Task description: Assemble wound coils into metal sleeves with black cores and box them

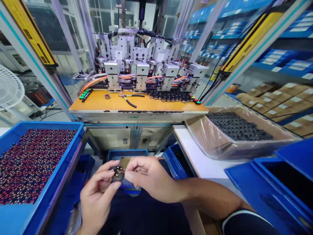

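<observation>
My left hand (99, 191) holds a small round copper-wound stator (118, 174) between thumb and fingers, in front of my body. Close against its right side, my right hand (149, 176) is closed in a pinch. A thin copper wire (122, 172) runs from the stator to the right fingertips, which partly hide it. Below the hands is a blue bin (128, 152), mostly covered by them.
Ahead, an orange bench (97, 103) carries pliers (129, 100), a marker (86, 96), a single stator (107, 96) and a row of dark stators (168, 96) before a machine (141, 70). Left, a blue tray (79, 127) holds many wound parts; right, a lined box (202, 140) holds dark parts.
</observation>
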Demonstrator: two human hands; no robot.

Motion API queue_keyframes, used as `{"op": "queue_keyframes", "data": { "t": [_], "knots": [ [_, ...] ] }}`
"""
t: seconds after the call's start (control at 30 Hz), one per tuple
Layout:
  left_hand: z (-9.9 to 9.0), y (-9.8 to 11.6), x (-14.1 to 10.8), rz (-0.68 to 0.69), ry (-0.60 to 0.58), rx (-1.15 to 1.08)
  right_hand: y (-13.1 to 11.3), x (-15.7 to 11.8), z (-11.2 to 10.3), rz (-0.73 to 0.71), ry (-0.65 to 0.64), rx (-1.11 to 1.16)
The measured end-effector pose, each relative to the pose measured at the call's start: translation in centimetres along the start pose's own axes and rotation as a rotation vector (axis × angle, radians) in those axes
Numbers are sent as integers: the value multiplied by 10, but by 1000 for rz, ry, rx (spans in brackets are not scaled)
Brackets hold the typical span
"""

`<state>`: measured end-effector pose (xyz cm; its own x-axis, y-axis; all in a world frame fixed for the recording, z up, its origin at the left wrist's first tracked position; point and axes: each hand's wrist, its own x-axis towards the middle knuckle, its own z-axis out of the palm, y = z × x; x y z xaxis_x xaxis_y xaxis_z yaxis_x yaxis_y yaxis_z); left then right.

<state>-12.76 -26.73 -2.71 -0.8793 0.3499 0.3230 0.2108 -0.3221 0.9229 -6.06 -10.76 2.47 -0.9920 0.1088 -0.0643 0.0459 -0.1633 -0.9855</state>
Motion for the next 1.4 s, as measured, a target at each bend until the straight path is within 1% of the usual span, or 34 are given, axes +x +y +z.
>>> {"op": "queue_keyframes", "data": {
  "t": [0.03,0.1,0.27,0.37,0.53,0.6,0.63,0.67,0.7,0.77,0.83,0.87,0.9,0.93,0.97,1.03,1.07,1.17,1.27,1.33,1.4],
  "knots": [
    [0,-1,0,-13,1,-7,0,1,-1,64,-20,46],
    [0,-4,0,-36,-9,-34,-1,2,-2,139,-40,87],
    [-3,-10,1,-78,-54,-121,0,6,-4,197,-55,111],
    [-5,-12,2,-88,-58,-136,5,9,-7,183,-94,116],
    [-2,-10,2,-131,-51,-168,17,13,-9,92,-250,171],
    [2,-8,6,-145,-44,-230,22,13,-8,51,-253,181],
    [5,-8,8,-157,-34,-268,25,14,-8,6,-229,176],
    [7,-9,11,-180,-12,-298,27,15,-8,-74,-187,144],
    [9,-10,14,-218,28,-295,29,16,-8,-200,-131,71],
    [13,-15,17,-297,142,-201,31,20,-12,-572,43,-196],
    [14,-19,15,-328,257,-68,31,24,-18,-951,233,-537],
    [13,-21,11,-303,300,-6,31,26,-21,-1086,306,-680],
    [12,-21,6,-245,310,61,31,27,-25,-1176,354,-792],
    [11,-19,1,-162,293,137,30,28,-28,-1235,378,-874],
    [10,-17,-5,-63,257,231,30,29,-31,-1275,378,-934],
    [8,-9,-11,123,136,415,30,29,-35,-1334,350,-1007],
    [8,-4,-12,179,71,483,30,28,-35,-1356,328,-1031],
    [11,10,-5,209,-47,574,30,24,-35,-1390,281,-1062],
    [13,16,4,213,-99,576,28,18,-34,-1386,259,-1040],
    [12,16,5,229,-131,564,25,13,-33,-1311,217,-964],
    [9,13,4,244,-160,562,20,8,-32,-1191,151,-833]
  ]
}}
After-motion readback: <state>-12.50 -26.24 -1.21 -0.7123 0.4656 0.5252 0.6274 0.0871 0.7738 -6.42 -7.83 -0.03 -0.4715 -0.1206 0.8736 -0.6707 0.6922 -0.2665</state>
